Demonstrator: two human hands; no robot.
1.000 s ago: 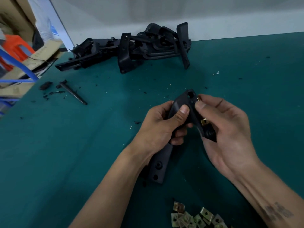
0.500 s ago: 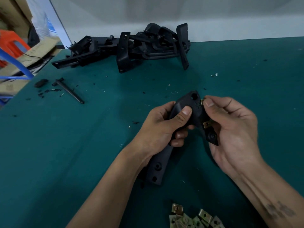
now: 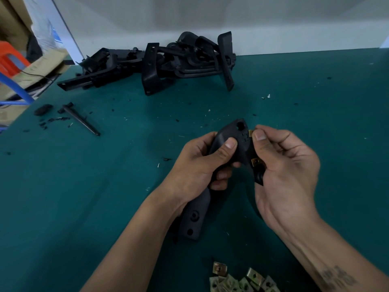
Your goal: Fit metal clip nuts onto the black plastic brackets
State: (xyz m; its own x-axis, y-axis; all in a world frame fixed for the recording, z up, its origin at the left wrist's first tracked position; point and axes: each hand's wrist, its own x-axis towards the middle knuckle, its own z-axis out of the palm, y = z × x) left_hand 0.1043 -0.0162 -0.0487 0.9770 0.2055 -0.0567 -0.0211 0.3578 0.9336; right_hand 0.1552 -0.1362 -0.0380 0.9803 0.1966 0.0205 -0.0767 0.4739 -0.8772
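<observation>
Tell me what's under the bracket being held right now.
Under the held bracket shows green table, with its lower end close to the surface. The left hand and right hand cover the middle, so whether it touches down cannot be seen.

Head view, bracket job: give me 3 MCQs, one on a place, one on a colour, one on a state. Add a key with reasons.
1. Where do the loose clip nuts lie?
A. bottom edge, between the forearms
B. beside the far pile
C. at the left table edge

2. What colour is the table surface?
A. grey
B. teal green
C. orange

3. What is the right hand doing?
A. resting flat on the table
B. pinching a clip nut at the bracket's upper edge
C. reaching into the pile of black parts

Key: A, the brass-coloured heap sits nearest the camera; B, the mat is teal; B, thumb and fingers hold the nut against the bracket, which the left hand grips.
</observation>
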